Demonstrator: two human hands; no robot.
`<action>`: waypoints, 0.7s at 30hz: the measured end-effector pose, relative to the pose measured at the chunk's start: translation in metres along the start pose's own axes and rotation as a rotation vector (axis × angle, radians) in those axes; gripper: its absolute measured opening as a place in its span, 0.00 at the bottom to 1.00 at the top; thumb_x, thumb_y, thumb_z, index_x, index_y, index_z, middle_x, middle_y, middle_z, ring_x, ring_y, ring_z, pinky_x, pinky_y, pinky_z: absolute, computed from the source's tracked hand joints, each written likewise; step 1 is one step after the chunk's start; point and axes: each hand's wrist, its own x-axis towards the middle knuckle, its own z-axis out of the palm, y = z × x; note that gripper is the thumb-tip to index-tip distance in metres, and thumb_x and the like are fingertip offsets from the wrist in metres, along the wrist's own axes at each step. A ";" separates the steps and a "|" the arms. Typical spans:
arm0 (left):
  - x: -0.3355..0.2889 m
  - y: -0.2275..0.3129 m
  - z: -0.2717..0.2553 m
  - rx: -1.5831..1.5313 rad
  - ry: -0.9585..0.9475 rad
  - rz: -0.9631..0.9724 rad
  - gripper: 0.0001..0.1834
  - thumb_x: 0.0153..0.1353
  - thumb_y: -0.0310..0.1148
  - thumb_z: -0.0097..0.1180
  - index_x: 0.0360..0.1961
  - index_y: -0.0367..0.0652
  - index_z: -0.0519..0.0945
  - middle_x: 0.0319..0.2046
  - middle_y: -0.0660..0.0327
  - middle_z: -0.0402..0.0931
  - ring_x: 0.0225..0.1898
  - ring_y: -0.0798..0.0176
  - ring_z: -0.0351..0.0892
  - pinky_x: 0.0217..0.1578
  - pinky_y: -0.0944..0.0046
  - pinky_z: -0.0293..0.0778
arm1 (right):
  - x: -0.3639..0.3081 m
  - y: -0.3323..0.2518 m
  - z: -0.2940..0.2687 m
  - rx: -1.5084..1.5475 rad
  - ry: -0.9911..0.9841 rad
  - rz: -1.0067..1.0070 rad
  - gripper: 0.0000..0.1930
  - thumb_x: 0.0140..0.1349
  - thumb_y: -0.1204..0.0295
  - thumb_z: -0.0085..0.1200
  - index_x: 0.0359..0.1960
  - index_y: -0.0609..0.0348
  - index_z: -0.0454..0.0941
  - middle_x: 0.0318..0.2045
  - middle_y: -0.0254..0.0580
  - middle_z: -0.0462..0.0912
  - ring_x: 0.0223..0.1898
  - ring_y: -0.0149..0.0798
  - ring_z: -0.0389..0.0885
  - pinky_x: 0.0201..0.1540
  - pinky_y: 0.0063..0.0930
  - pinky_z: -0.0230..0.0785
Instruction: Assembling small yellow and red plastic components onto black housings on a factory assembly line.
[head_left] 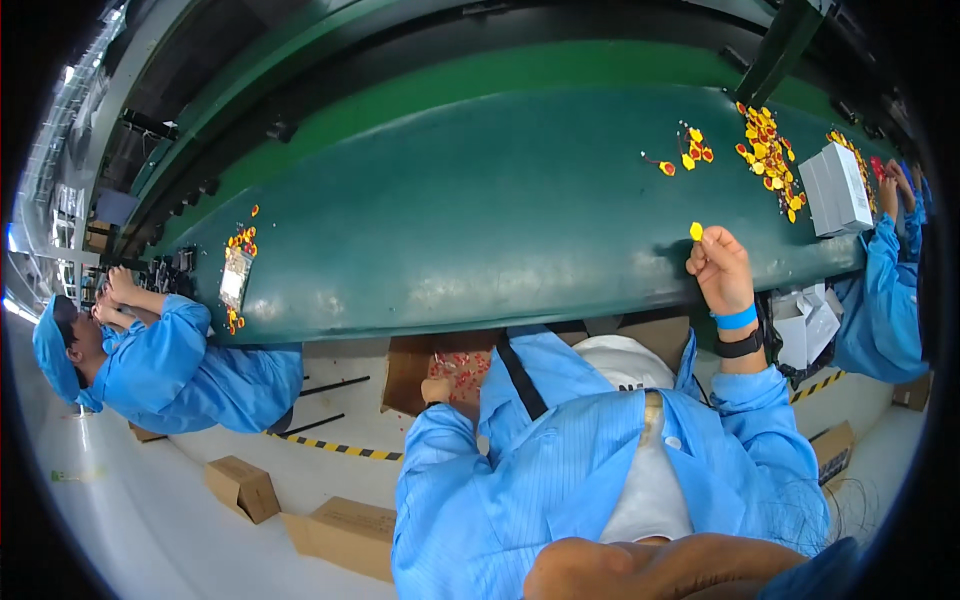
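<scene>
The right hand and its small piece are over the table, with a heap of pieces behind to the right and a box right of that heap. Far left on the table, a packet lies among more pieces beside a co-worker. Before the table's near edge, the left hand is at an open carton.

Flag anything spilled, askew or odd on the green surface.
Mildly untidy: the yellow-and-red pile at the right sprawls loosely, and a few stray pieces lie apart to its left. I see no clear damage.
</scene>
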 end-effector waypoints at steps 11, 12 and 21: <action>-0.008 -0.006 0.007 -0.378 -0.131 -0.143 0.27 0.49 0.41 0.66 0.45 0.30 0.77 0.34 0.51 0.81 0.34 0.51 0.79 0.38 0.55 0.74 | 0.004 0.005 0.001 -0.027 0.024 0.019 0.02 0.64 0.74 0.50 0.34 0.56 0.73 0.24 0.32 0.72 0.25 0.28 0.68 0.31 0.24 0.63; -0.008 -0.012 0.010 -0.432 -0.128 -0.163 0.28 0.49 0.41 0.65 0.46 0.30 0.76 0.34 0.51 0.81 0.34 0.51 0.79 0.38 0.55 0.74 | 0.002 0.004 0.001 -0.029 0.019 0.019 0.02 0.64 0.74 0.50 0.34 0.56 0.73 0.24 0.32 0.72 0.25 0.28 0.68 0.31 0.24 0.63; -0.042 0.025 -0.058 -1.106 -0.110 -0.445 0.14 0.59 0.42 0.59 0.24 0.43 0.78 0.26 0.61 0.77 0.29 0.60 0.76 0.32 0.56 0.70 | 0.000 0.007 -0.007 -0.101 0.050 -0.048 0.05 0.65 0.71 0.51 0.35 0.59 0.74 0.24 0.32 0.71 0.25 0.28 0.67 0.30 0.24 0.61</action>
